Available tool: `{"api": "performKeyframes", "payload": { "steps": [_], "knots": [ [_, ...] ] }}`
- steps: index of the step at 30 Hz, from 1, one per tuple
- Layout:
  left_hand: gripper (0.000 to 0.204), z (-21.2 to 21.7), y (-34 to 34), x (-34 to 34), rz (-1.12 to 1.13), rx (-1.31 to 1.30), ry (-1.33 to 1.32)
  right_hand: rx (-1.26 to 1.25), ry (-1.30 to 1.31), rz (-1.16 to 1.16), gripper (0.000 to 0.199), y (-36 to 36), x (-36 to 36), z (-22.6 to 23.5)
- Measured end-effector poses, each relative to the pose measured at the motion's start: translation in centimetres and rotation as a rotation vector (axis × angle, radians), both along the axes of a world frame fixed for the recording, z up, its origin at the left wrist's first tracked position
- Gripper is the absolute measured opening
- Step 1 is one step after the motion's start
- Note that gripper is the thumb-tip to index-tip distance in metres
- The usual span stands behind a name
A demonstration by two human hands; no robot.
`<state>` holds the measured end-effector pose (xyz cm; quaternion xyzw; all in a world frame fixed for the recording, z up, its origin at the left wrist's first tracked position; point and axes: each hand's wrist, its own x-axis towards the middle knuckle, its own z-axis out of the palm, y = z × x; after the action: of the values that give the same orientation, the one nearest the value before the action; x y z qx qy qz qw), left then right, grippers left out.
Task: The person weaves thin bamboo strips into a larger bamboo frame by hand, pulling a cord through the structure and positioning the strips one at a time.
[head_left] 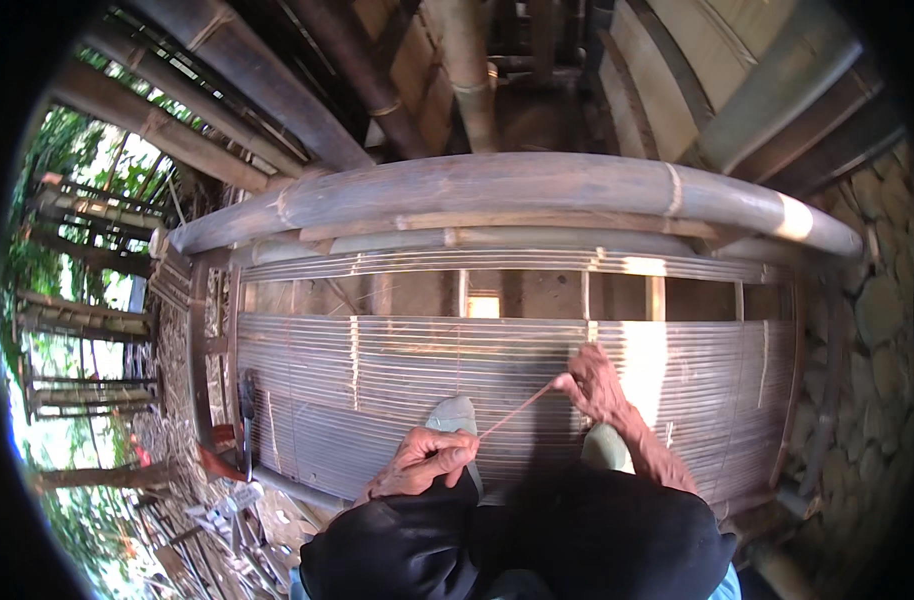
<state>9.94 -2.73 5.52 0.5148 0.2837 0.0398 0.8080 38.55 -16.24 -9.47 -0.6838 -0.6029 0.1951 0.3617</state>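
Observation:
A thin reddish-brown cord (520,409) runs taut on a slant between my two hands, its right end higher. My left hand (427,463) is closed on its lower end, in front of my left knee. My right hand (593,384) pinches the other end, farther forward and to the right. Under both hands lies a bed of narrow bamboo slats (407,385), crossed by several lines of pale binding. My two grey-green shoes (451,413) rest on the slats, close to the hands. I cannot tell whether the cord is tied to anything.
Across the far side runs a thick bamboo pole (477,190). Before it, a long gap (547,294) in the slats shows crosspieces and ground below. A dark-handled tool (246,397) stands at the left edge. Stones (872,310) line the right side; sticks and debris (242,530) lie lower left.

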Motion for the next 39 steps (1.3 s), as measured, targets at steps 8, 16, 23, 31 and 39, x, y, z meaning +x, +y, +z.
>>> {"api": "performKeyframes", "payload": {
  "steps": [8,16,23,31,39],
  "knots": [
    [0.040,-6.5,6.3,-4.7,0.471,0.422,0.477,-0.174,-0.014,0.542,0.033,-2.3,-3.5,1.7],
    [0.018,-17.7,9.2,3.4,0.162,1.513,0.382,-0.510,-0.463,0.584,0.034,0.5,-3.5,4.5],
    [0.013,-18.0,7.2,2.6,0.017,1.493,0.568,-0.348,0.007,0.280,0.046,10.3,-3.3,3.5],
    [0.029,1.1,11.9,-1.8,-0.227,0.638,0.331,-0.166,0.277,0.608,0.052,12.5,-6.1,4.2],
    [0.024,-12.3,24.3,-4.6,0.256,1.087,0.560,-0.224,-0.018,-0.042,0.027,16.5,-5.2,-0.7]
  ]
}}
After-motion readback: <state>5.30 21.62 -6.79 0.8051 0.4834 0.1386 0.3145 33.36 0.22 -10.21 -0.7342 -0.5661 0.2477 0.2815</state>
